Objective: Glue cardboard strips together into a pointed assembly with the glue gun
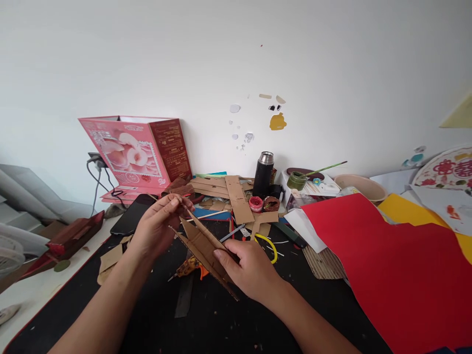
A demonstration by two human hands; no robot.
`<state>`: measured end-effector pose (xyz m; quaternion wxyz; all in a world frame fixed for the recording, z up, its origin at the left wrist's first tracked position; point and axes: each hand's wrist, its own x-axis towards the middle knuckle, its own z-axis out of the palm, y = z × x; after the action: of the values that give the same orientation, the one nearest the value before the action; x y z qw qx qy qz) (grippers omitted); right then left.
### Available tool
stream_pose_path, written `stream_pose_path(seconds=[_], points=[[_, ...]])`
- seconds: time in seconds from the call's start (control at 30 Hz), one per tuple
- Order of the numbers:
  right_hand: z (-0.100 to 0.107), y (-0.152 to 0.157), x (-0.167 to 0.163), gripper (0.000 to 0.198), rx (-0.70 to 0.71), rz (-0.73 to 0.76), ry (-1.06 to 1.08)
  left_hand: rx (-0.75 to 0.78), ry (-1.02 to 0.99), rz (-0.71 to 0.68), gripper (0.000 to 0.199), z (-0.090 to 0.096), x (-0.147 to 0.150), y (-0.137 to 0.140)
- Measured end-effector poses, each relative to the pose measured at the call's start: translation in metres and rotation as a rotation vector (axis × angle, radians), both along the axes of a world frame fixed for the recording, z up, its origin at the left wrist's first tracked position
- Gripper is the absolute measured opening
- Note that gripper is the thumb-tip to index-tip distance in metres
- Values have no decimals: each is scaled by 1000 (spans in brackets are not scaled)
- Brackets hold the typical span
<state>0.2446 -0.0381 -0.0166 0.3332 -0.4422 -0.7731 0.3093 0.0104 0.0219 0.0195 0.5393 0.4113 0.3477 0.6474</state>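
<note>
1. The left hand (157, 223) and right hand (249, 270) hold a folded cardboard piece (202, 248) in the air above the middle of the dark surface (155, 319).
2. Left fingers pinch its upper end; right fingers clamp its lower flap.
3. A thin stick (206, 215) seems to cross behind the piece, though this is hard to tell.
4. Best to grip near the fold, press evenly, and keep the edges aligned.
5. A glue gun (190, 268) lies beneath, yellow-handled scissors (267, 243) just beyond.

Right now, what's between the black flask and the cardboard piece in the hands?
In the head view, between the flask and cardboard piece: a red paint pot, cardboard strip and yellow-handled scissors.
</note>
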Motion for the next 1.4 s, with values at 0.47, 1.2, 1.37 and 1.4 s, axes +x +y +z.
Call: stream_pose_path(seconds=[0.47, 1.2, 1.37, 1.4], points=[[1, 0, 0, 45, 11, -2, 35, 18, -91, -44, 58, -13, -6, 13], [3, -2, -2, 44, 3, -4, 72, -99, 10, -29, 52, -19, 2, 8], [1, -1, -3, 45, -19, -18, 63, -158, -9, -61, 59, -20, 0, 10], [1, -1, -3, 44, -21, -16, 61, -163, -1, -74, 59, -20, 0, 11]])
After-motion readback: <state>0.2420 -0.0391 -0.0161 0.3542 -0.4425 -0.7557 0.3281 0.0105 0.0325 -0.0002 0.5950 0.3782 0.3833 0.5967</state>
